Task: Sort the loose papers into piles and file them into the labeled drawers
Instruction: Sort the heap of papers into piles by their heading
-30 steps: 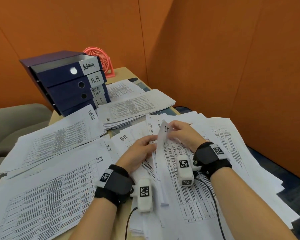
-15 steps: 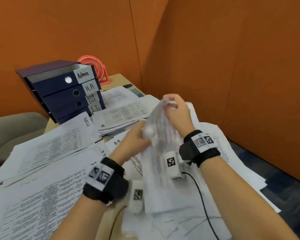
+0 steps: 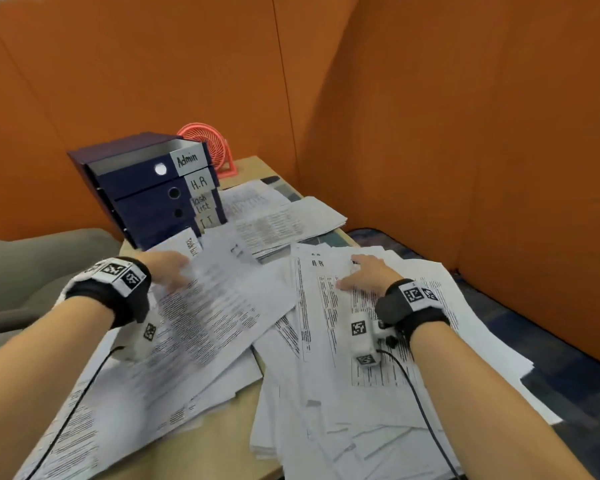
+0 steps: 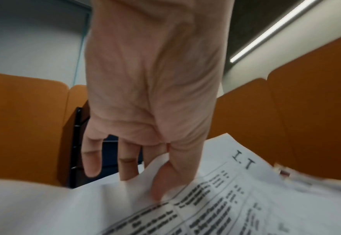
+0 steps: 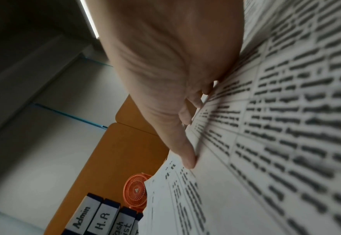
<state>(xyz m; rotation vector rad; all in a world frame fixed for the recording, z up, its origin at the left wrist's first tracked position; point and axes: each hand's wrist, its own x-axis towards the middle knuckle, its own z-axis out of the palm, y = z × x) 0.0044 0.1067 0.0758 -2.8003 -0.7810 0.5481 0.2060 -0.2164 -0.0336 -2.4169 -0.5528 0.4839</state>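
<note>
Sorting looks midway: the left hand (image 3: 168, 271) pinches an I.T sheet (image 4: 215, 190) above the left pile (image 3: 146, 375), the right hand (image 3: 364, 277) rests flat-fingered on the unsorted heap (image 3: 378, 393), and nothing appears filed in the drawers (image 3: 153, 195).

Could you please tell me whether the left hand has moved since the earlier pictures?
Yes. The left hand, holding an I.T sheet, has swung left from the middle pile toward the drawer unit.
</note>
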